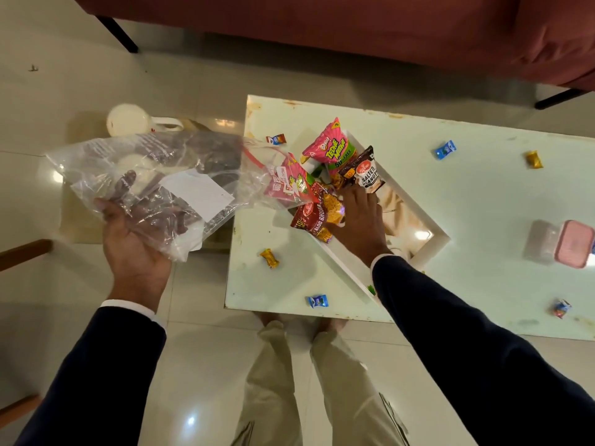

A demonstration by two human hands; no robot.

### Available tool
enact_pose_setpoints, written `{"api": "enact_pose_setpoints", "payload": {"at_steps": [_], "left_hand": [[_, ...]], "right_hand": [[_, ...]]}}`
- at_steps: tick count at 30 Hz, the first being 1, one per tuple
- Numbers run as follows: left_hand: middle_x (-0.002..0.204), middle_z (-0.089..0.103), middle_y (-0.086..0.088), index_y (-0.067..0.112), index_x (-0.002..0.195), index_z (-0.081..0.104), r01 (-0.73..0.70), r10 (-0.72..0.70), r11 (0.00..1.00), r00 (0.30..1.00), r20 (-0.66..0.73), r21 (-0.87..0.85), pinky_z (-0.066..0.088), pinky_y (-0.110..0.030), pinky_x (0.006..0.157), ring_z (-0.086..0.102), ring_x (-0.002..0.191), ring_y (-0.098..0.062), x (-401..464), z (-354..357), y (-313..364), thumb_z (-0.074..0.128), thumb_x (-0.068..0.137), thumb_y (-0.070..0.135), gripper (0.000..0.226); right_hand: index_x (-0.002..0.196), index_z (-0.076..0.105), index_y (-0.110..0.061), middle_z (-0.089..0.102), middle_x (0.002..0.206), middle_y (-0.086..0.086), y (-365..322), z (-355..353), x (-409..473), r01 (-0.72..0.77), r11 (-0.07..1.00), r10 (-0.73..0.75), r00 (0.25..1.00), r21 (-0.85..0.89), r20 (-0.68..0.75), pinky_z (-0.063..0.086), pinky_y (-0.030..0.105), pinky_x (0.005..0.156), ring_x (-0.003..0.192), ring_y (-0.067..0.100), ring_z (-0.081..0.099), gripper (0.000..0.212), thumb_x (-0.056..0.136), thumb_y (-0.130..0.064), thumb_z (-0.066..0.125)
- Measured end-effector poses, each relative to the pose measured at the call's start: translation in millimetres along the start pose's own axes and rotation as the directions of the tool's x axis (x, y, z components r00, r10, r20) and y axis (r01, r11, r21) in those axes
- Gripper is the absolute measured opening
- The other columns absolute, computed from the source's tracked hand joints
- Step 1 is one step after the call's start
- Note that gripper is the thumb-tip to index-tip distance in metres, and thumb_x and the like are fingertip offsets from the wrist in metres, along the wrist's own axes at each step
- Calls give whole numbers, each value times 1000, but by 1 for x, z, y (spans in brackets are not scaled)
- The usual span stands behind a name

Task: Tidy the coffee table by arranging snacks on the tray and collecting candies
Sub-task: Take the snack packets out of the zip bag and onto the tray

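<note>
A white square tray (433,241) sits turned at an angle on the white coffee table (483,194). Several snack packets lie in its far-left corner: a pink Tedhe Medhe packet (331,146), a red Aloo Bhujia packet (310,217) and a brown Salted Peanuts packet (363,170). My right hand (359,220) reaches into the tray and grips the peanuts packet. Off the table's left side, my left hand (135,249) holds a clear plastic bag (154,175) with dark contents. Wrapped candies lie scattered on the table: gold (269,258), blue (318,300), blue (445,150), gold (533,159).
A clear container with a pink lid (561,243) lies on the table's right side. More candies rest near the far-left corner (277,139) and front right (561,309). A white mug (128,120) stands on the floor to the left. A reddish sofa (386,27) spans the far side.
</note>
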State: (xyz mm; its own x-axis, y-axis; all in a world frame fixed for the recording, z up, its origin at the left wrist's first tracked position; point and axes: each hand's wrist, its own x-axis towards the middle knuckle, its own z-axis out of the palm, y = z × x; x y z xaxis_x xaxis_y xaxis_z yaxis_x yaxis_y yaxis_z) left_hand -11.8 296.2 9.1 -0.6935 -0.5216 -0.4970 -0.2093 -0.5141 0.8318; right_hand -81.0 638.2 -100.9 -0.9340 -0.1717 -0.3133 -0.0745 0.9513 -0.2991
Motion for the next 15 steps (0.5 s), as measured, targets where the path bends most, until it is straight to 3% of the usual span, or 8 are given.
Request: {"api": "enact_pose_setpoints", "payload": {"at_steps": [2, 4, 8, 12, 15], "left_hand": [[143, 63, -10, 15, 152, 43, -11, 11, 1000, 1000, 20, 2, 52, -49, 93, 69, 103, -31, 0, 0, 0, 36, 102, 60, 68], [142, 63, -10, 15, 152, 43, -16, 16, 1000, 999, 44, 1, 53, -49, 92, 70, 100, -30, 1, -2, -1, 34, 103, 59, 66], [142, 63, -10, 22, 143, 50, -9, 10, 1000, 995, 95, -7, 45, -53, 93, 68, 97, -32, 2, -7, -4, 30, 103, 60, 59], [143, 62, -9, 18, 150, 45, 3, -5, 1000, 994, 112, 17, 42, -59, 99, 68, 103, -32, -2, -13, -5, 26, 105, 60, 65], [139, 66, -5, 28, 134, 61, -25, 22, 999, 995, 93, 38, 54, -42, 86, 73, 99, -26, -5, -14, -4, 24, 106, 59, 55]], "right_hand": [[144, 43, -16, 46, 140, 10, -8, 12, -1, -31, 1000, 30, 996, 4, 82, 45, 50, 100, 121, 33, 48, 92, 73, -67, 72], [146, 41, -16, 43, 140, 13, -13, 22, 1, -125, 988, 113, 985, 91, 132, 45, 50, 101, 122, 39, 48, 94, 72, -62, 77], [139, 47, -21, 41, 135, 15, -19, 32, 4, -273, 940, 255, 961, 206, 109, 52, 51, 88, 121, 44, 44, 72, 79, -43, 80], [130, 50, -17, 46, 134, 12, -15, 31, 10, -244, 946, 226, 969, 215, 105, 52, 50, 87, 117, 44, 53, 58, 81, -30, 79], [131, 44, -10, 50, 139, 9, -9, 30, 16, -190, 960, 172, 980, 206, 100, 50, 51, 93, 114, 41, 60, 61, 83, -26, 78]]}}
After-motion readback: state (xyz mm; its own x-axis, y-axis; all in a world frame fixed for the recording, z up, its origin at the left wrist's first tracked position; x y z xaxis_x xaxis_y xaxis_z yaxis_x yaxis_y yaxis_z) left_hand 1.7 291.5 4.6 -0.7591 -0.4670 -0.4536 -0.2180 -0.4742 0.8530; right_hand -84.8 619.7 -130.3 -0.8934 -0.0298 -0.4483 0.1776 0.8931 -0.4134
